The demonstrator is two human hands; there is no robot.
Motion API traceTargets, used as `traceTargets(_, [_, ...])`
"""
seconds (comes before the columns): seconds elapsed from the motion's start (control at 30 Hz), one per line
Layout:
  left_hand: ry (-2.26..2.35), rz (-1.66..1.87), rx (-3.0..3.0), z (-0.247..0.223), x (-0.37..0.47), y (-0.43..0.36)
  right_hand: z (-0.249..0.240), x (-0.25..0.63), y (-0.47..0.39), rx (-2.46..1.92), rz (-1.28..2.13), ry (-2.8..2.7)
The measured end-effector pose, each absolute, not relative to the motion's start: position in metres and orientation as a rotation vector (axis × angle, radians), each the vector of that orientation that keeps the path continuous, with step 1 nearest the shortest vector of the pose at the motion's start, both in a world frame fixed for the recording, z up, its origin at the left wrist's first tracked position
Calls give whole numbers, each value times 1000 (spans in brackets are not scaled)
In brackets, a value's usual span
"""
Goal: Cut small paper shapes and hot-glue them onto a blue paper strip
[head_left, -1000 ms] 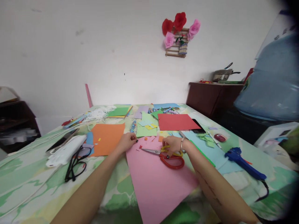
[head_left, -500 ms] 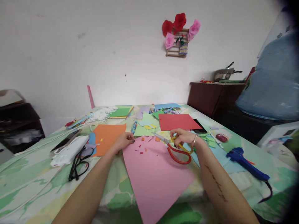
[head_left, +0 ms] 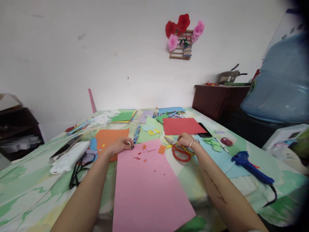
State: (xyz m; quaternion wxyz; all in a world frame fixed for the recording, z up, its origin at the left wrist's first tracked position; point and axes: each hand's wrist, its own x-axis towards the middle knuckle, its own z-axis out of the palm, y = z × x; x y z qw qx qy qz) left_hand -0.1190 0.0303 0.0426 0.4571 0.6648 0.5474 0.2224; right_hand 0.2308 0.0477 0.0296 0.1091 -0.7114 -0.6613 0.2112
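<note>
A large pink sheet (head_left: 149,190) lies at the near edge of the table, with small orange and red scraps on its upper part. My left hand (head_left: 122,145) has its fingers closed on the sheet's upper left corner. Beyond the sheet's upper right side, my right hand (head_left: 185,141) grips scissors (head_left: 181,154) with one red and one yellow handle; their blades point left, low over the table. An orange piece (head_left: 162,149) lies at the sheet's upper right edge. The red sheet (head_left: 183,126) is just behind my right hand.
Black glasses (head_left: 80,167), a white power strip (head_left: 70,158) and an orange sheet (head_left: 103,137) lie on the left. A blue glue gun (head_left: 252,167), a light blue sheet (head_left: 222,159) and a black phone (head_left: 205,130) are on the right. Green sheets lie farther back.
The pink sheet has shifted left and turned straighter, with my left hand at its corner. My right hand has lowered the scissors toward the table, off the sheet.
</note>
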Motion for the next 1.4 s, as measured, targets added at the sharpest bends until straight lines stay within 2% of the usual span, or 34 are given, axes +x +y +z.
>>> traceTargets(0.27, [1349, 552, 1617, 45, -110, 25, 39, 208, 34, -1774, 398, -2036])
traceTargets(0.47, [1349, 535, 1645, 45, -100, 19, 28, 189, 24, -1464, 681, -2325])
traceTargets(0.63, [1349, 533, 1675, 44, -98, 18, 22, 189, 25, -1415, 693, -2408])
traceTargets(0.87, [1350, 543, 1710, 42, -97, 19, 37, 192, 23, -1371, 533, -2305])
traceTargets(1.13, [1341, 530, 1748, 39, -94, 20, 22, 151, 22, -1284, 590, -2491])
traceTargets(1.4, [1349, 523, 1780, 40, -93, 20, 21, 149, 24, -1248, 570, -2431])
